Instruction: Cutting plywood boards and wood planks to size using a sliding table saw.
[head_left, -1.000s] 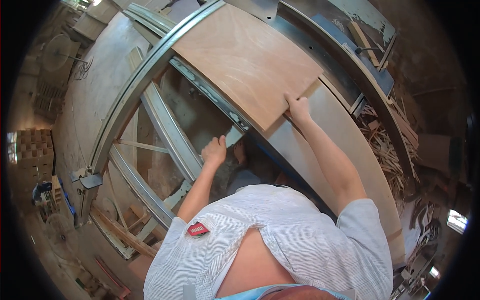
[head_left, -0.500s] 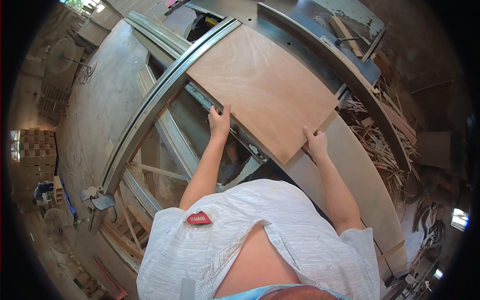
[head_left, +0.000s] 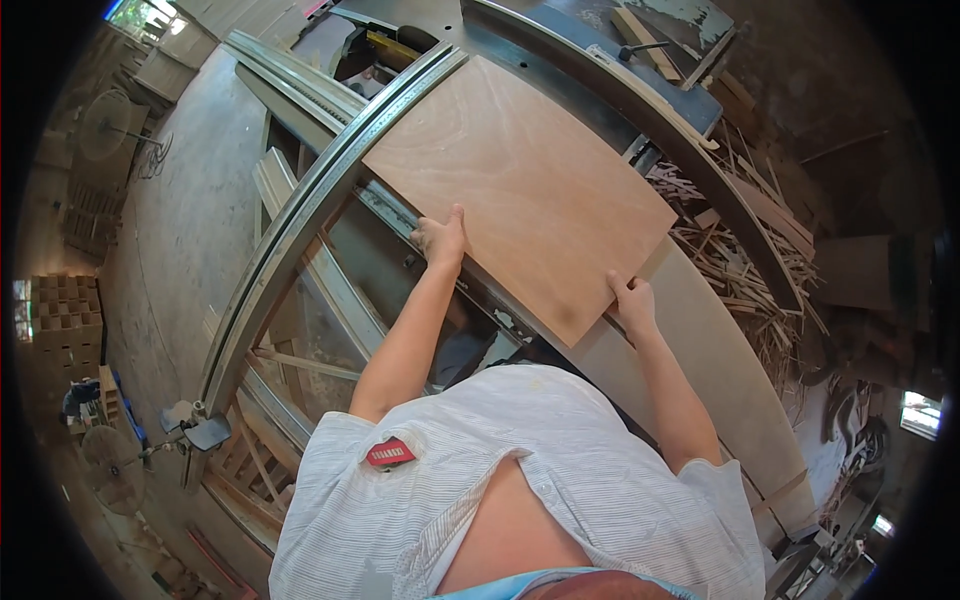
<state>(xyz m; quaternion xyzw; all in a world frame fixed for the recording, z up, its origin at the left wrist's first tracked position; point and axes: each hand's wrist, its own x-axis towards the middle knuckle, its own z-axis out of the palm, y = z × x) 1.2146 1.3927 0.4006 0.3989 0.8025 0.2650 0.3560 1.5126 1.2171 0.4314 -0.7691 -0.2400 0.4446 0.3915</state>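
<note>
A rectangular light-brown plywood board (head_left: 530, 180) lies tilted across a metal panel saw, its far left edge along the aluminium fence rail (head_left: 300, 220). My left hand (head_left: 440, 240) grips the board's near long edge with the thumb on top. My right hand (head_left: 630, 300) pinches the short edge on the right, close to the near corner. Beneath and right of the board is a pale flat table surface (head_left: 720, 380). Some fingers of both hands are hidden at the board's edges.
A long dark curved-looking bar (head_left: 740, 180) runs past a heap of wood offcuts (head_left: 750, 260) at the right. Metal rails and open framing (head_left: 320, 290) lie under and left of the board. Fans (head_left: 105, 125), stacked boxes (head_left: 60, 320) and a person (head_left: 80, 400) are on the far left.
My left hand has risen from below the board onto its near edge and closed on it. The board and my right hand now sit lower and farther right in the picture.
</note>
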